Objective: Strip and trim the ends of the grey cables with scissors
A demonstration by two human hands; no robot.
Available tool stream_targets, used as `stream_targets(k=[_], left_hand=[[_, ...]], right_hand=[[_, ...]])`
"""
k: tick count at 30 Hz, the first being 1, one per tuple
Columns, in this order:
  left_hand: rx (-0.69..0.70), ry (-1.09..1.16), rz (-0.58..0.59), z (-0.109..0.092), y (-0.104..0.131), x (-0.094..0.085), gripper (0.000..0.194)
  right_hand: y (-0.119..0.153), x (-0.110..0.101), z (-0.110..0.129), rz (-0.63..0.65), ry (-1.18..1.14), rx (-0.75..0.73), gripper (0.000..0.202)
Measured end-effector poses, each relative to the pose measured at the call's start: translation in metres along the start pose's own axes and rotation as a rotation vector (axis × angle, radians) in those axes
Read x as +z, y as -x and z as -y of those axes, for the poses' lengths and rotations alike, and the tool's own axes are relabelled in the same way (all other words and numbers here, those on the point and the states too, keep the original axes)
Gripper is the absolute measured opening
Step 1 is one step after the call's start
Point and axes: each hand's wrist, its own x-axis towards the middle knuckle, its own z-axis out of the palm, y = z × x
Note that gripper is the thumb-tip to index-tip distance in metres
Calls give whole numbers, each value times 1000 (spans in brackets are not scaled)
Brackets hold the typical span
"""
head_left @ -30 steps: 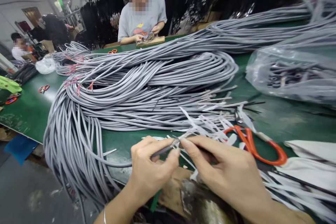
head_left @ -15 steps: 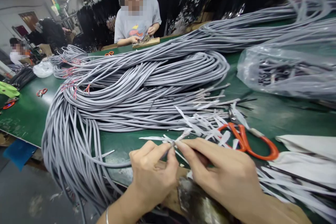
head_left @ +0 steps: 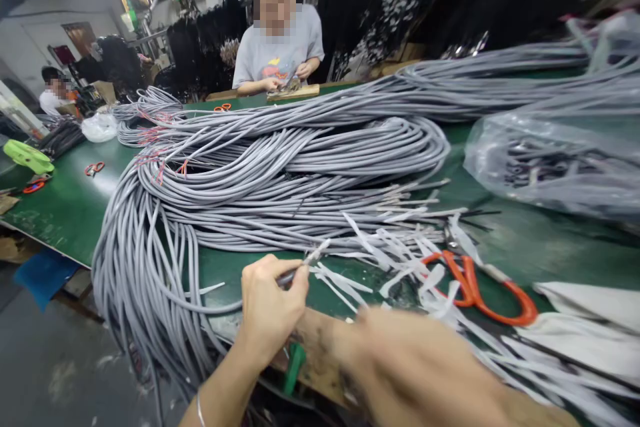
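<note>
1) Left hand (head_left: 273, 299): closed, pinching a cable (head_left: 223, 310) between thumb and forefinger; the cable's pale end (head_left: 317, 253) juts past the fingertips, up and to the right, above the green counter (head_left: 570, 240); its grey length runs from the hand leftward to the pile (head_left: 300, 157)
2) Right hand (head_left: 400, 353): blurred, apart from the cable, low and to the right of the left hand; fingers indistinct, so whether it grips anything cannot be told
3) Near the hands: white strips (head_left: 345, 279) strewn on the counter; orange-handled scissors (head_left: 468, 279) lying beside them
4) Right side: white cloth (head_left: 590, 340); beyond it, a clear bag (head_left: 487, 153) with dark parts (head_left: 543, 157) inside
5) Far side: a person (head_left: 280, 53) in a grey shirt, both hands at a small board (head_left: 300, 93)
</note>
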Motion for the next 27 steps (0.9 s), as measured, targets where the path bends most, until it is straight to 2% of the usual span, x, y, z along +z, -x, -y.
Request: stream_targets(k=[4, 6, 11, 15, 27], left_hand=[[-122, 238, 46, 4, -2, -3, 18], [-122, 270, 28, 3, 0, -2, 18], [43, 234, -83, -1, 6, 2, 14], [114, 265, -153, 0, 8, 4, 11], [263, 206, -234, 1, 9, 3, 11]], right_hand=[[-7, 11, -12, 37, 75, -197, 36], [-10, 15, -17, 44, 151, -244, 34], [-8, 14, -19, 25, 145, -289, 26], [-9, 14, -17, 38, 139, -305, 24], [-5, 12, -17, 40, 124, -287, 21]])
